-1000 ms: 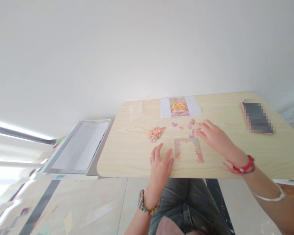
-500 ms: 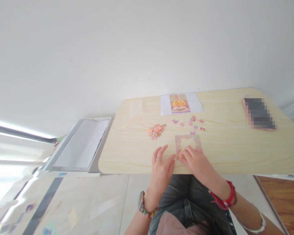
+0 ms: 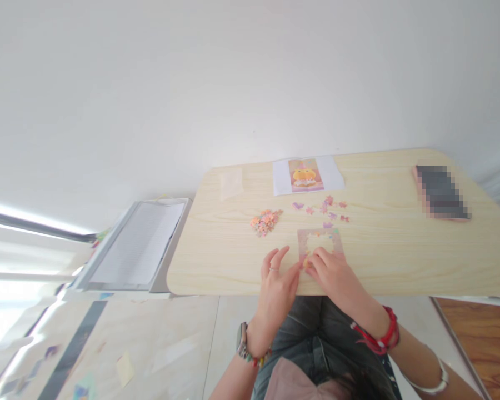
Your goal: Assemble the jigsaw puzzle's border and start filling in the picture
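A partly assembled jigsaw puzzle [image 3: 302,238] lies near the table's front edge, its pink border pieces around a bare middle. My left hand [image 3: 277,283] is at its lower left corner; index finger and thumb reach the edge while the other fingers are spread. My right hand [image 3: 331,275] covers the lower part, its fingers pinched together over a small orange-yellow puzzle piece at that corner. Behind the puzzle are several loose pink and purple pieces [image 3: 325,209]. To the left sits a heap of orange and pink pieces [image 3: 265,222].
At the back of the table [image 3: 383,250] lies a paper sheet with a printed picture [image 3: 305,175]. A clear plastic bag [image 3: 231,184] is at the back left, a phone [image 3: 441,191] at the right. Beside the table's left end stands a grey-framed surface with lined paper [image 3: 139,244].
My left hand has moved slightly right and up, so its fingers now meet the puzzle's lower left corner. My right hand has barely shifted.
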{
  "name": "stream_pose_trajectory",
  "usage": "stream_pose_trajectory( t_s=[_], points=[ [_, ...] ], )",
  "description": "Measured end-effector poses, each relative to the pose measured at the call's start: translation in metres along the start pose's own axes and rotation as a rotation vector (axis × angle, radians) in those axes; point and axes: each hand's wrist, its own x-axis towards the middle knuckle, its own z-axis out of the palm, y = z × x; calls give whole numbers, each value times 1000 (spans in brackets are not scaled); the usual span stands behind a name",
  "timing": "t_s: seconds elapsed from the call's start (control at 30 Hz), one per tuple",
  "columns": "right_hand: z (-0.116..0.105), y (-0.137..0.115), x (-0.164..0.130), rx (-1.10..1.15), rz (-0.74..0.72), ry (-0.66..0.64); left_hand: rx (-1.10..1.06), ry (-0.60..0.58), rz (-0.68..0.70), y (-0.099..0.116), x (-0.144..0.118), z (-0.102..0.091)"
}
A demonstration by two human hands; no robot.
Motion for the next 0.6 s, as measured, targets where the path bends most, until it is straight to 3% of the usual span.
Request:
stream_pose_trajectory(
  t_s=[0.27,0.6],
  points=[
    [1,-2,-2,8,-8,26,28,-26,0,0,0,1],
    [4,-5,-14,66,-51,148,51,-37,5,1,-1,2]
  ],
)
